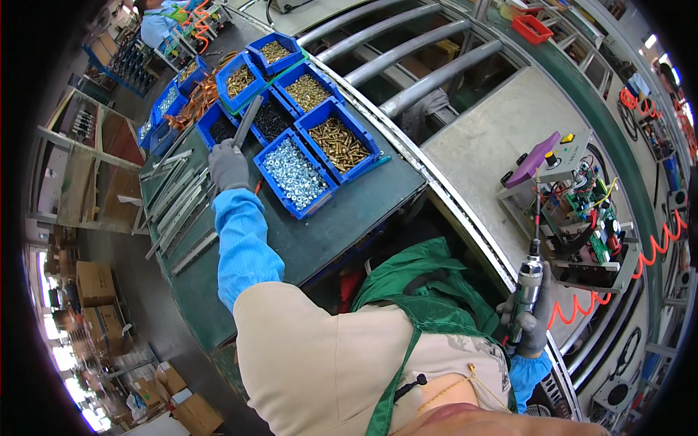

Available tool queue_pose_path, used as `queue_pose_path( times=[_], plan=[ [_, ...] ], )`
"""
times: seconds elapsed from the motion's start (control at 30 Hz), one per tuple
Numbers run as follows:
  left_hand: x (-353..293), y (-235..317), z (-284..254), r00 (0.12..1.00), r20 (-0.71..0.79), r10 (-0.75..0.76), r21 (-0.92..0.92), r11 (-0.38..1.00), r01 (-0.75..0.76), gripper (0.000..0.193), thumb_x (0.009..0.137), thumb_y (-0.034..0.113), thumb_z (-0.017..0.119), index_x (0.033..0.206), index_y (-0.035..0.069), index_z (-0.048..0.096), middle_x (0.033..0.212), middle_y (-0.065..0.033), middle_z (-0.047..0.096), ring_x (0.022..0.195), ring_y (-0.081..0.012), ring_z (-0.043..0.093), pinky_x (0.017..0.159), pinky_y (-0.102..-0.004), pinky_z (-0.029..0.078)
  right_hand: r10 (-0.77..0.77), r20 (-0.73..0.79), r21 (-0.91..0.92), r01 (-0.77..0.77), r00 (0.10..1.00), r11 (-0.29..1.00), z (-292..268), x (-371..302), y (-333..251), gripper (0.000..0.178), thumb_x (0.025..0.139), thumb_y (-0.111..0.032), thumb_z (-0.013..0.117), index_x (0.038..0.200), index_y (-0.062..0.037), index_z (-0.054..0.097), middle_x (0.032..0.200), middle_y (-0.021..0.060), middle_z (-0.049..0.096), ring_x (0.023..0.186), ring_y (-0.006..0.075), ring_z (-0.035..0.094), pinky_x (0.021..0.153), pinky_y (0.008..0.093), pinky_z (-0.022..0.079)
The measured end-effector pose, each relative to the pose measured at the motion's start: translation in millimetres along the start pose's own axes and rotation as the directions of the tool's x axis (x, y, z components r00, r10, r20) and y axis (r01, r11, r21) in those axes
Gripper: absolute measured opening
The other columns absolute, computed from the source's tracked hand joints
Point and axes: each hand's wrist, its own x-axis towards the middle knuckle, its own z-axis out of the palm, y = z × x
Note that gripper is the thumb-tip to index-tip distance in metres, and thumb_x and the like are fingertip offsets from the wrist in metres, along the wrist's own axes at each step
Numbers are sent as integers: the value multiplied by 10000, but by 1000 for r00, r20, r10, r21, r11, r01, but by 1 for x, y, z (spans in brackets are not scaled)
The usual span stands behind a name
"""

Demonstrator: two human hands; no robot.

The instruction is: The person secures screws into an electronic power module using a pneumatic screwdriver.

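My left hand (229, 166), in a grey glove, is closed around the lower end of a flat grey metal bar (249, 122). The bar slants up over the bins of dark screws (270, 120). Below it is a blue bin of silver nuts (294, 173). In my right hand (536, 320), also gloved, is a silver pneumatic screwdriver (528, 280), its long bit pointing away from me. The bit passes beside an open electronics chassis (582, 272) with circuit boards, wires and a purple panel (532, 160). Whether the tip touches the chassis, I cannot tell.
Several metal bars (182, 207) lie on the green table (320, 243) at left. More blue bins hold brass screws (338, 144). A roller conveyor (440, 80) runs past the table. An orange coiled hose (578, 312) loops at right. Another person (158, 27) is at the far left.
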Motion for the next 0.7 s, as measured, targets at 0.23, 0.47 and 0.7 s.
queue_pose_path(
  times=[0.23, 0.47, 0.7],
  plan=[
    [10, 13, -27, 996, -31, 82, 3, 997, -82, 182, 850, 271, 584, 977, 149, 628, 1017, -91, 595, 977, -292, 574, 831, -428, 476, -109, -166, 11, 112, 980, 994, -19, -21, 5, 1157, 564, -418, 799, 1472, -128, 143, 716, 86, 553, 518, 158, 556, 598, 311, 537],
    [13, 7, -11, 991, 135, 14, 33, 999, -18, 245, 858, 316, 599, 1034, 148, 623, 1037, -96, 597, 983, -306, 605, 831, -430, 490, -122, -113, 23, 125, 986, 992, -26, -25, 14, 1149, 609, -438, 780, 1480, -115, 104, 688, 74, 550, 493, 142, 549, 603, 304, 541],
    [28, -7, -13, 980, 186, 66, -121, 992, -44, 220, 867, 292, 577, 998, 141, 670, 1019, -126, 621, 955, -322, 603, 816, -428, 486, -95, -140, 46, 102, 986, 994, -22, -26, 10, 1166, 553, -398, 789, 1477, -127, 131, 708, 93, 545, 513, 163, 553, 581, 307, 535]
  ],
)
